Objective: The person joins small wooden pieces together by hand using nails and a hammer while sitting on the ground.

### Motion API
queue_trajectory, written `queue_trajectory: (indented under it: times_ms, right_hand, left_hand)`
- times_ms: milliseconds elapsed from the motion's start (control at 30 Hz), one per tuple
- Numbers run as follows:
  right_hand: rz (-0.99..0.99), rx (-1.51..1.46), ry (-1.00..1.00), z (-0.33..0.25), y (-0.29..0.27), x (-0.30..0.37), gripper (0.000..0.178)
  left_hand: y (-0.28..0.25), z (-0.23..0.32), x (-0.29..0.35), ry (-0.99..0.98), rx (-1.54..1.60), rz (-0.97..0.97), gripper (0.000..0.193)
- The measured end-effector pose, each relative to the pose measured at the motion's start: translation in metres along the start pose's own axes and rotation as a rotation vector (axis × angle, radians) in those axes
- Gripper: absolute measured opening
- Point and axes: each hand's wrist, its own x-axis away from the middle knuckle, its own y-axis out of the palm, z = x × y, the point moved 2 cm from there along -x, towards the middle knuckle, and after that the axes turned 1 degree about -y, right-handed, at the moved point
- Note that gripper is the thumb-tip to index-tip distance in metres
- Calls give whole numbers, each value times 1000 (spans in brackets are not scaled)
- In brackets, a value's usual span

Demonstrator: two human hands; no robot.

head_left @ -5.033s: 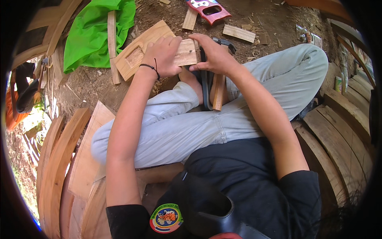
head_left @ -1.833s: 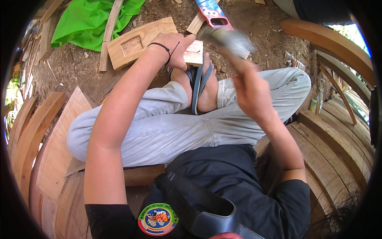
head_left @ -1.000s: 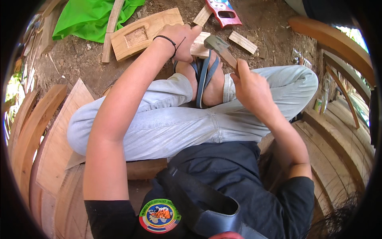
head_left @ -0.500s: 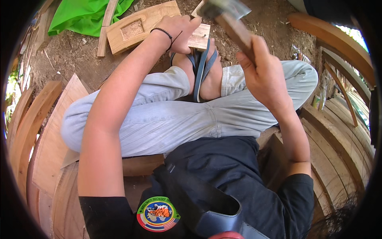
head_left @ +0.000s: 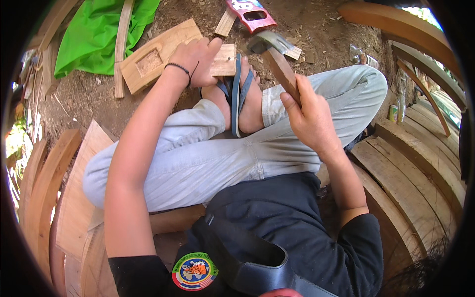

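My left hand [head_left: 197, 60] has its fingers wrapped round a pale wooden block [head_left: 226, 60], holding it just beyond my sandalled feet. A small dark spot shows on the block's upper face; whether it is a nail head or a hole I cannot tell. My right hand [head_left: 311, 118] grips a hammer [head_left: 284, 74] by its wooden handle. The metal hammer head [head_left: 271, 42] is held up to the right of the block, apart from it. Left of the block, a wooden board [head_left: 179, 35] with a rectangular recess cut in it lies tilted, partly hidden by my left hand.
A saw's red handle [head_left: 269, 22] and a small wood offcut [head_left: 225, 23] lie beyond the block. Green cloth [head_left: 84, 44] and a narrow wooden strip [head_left: 120, 54] are at the far left. Curved timbers [head_left: 396, 24] stand at the right. Wood chips litter the dirt floor.
The hammer and my right hand have come nearer to me, and the blurred hammer head now shows clearly. My view has shifted, bringing the saw handle into sight. The left hand keeps its hold.
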Motion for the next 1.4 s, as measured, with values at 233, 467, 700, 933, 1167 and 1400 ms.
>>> queue_trajectory:
  times_ms: [233,467,700,933,1167,1400]
  right_hand:
    - [-91,74,219,44,21,5,36]
    - [-181,208,133,61,36,-12,46]
    - [-230,110,218,67,34,-22,48]
    - [-256,87,237,74,39,-27,44]
    - [-253,106,220,79,41,-33,38]
    - [-290,95,236,87,48,-35,38]
  left_hand:
    - [-5,5,1,-46,-10,-58,64]
    - [-5,2,0,-11,21,-29,63]
    - [-42,3,-23,-122,245,-463,60]
    - [-10,80,27,-411,-31,18,72]
    - [48,9,35,-319,1095,4,74]
    - [-11,70,28,-209,-342,65,74]
